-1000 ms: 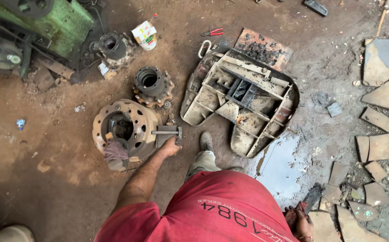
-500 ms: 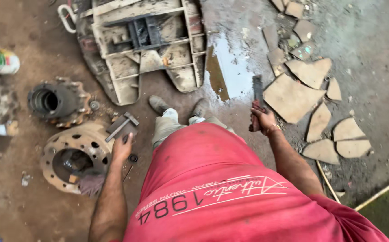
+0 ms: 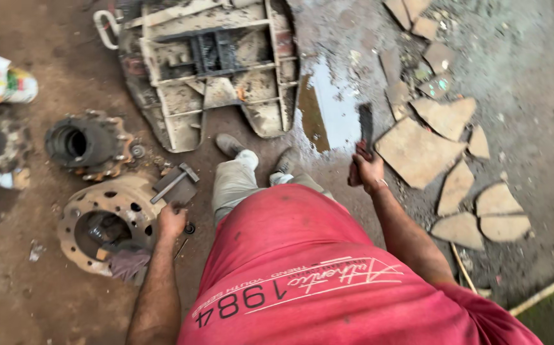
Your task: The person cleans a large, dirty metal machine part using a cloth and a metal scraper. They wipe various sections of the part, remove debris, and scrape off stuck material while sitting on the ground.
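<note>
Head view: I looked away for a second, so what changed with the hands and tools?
The right hand, low by the hip a second ago, has come up holding a dark flat tool. The left hand kept its grip on the hammer beside the rusty wheel hub. The hub and the metal frame stayed put.

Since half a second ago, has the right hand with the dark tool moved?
Yes. The right hand has lifted the dark flat tool up and away from the shoe, toward the puddle.
</note>
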